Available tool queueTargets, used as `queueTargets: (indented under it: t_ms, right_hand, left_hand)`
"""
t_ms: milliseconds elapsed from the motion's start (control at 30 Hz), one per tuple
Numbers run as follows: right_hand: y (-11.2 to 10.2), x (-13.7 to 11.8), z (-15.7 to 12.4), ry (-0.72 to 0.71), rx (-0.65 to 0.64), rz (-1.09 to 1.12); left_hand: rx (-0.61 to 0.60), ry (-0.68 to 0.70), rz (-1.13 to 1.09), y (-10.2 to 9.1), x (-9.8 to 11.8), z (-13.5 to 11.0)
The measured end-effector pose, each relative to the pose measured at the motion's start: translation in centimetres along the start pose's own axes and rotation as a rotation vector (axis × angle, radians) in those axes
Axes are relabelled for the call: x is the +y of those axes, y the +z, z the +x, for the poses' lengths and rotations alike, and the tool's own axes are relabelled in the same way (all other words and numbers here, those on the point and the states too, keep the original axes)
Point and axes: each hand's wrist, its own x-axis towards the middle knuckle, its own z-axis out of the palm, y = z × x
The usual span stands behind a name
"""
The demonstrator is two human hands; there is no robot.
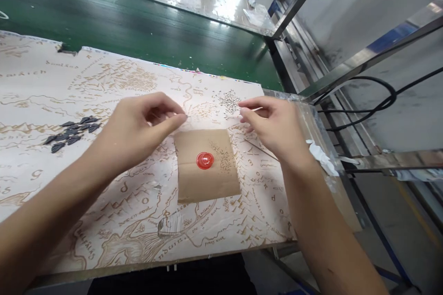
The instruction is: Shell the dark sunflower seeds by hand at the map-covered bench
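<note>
One green belt [155,32] runs across the upper part of the frame, and below it one map-printed sheet [214,219] covers the work surface. Two hands reach over it, well apart from each other. Near the centre, the left hand [138,122] brings thumb and forefinger together; whether they grip anything is too small to tell. Right of centre, the right hand [277,124] has thumb and forefinger close together beside one patch of tiny dark bits [228,103], too many to count; its grip cannot be told either. Just below centre lies one brown cardboard square [194,189] bearing one glossy red disc [205,160] and one scatter of brown specks [224,159]. At left sit roughly ten black pieces [72,139], overlapping.
</note>
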Motion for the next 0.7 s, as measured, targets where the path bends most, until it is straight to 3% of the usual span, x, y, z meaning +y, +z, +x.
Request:
queueTargets:
  t_ms: [100,200,333,533,700]
  right_hand:
    - [0.6,1.0,1.9,-0.056,-0.072,-0.28]
    - [2.4,1.3,2.8,-0.097,-0.133,-0.345]
    - [4.1,1.1,3.5,-0.151,-0.145,-0.373]
    - [4.9,0.9,4.6,-0.139,-0.193,-0.404]
    - [5.0,0.6,4.9,-0.087,-0.212,-0.461]
  left_hand:
    - [-0.022,-0.11,0.257,-2.2,-1.2,0.0]
    - [-0.053,-0.27,0.406,-4.3,-2.6,-1.1]
    - [0.009,-0.398,0.534,-6.3,-4.3,-3.3]
    - [0.102,-0.377,0.613,-7.4,-6.1,-5.3]
    - [0.162,-0.238,0.666,-6.9,-5.6,-5.0]
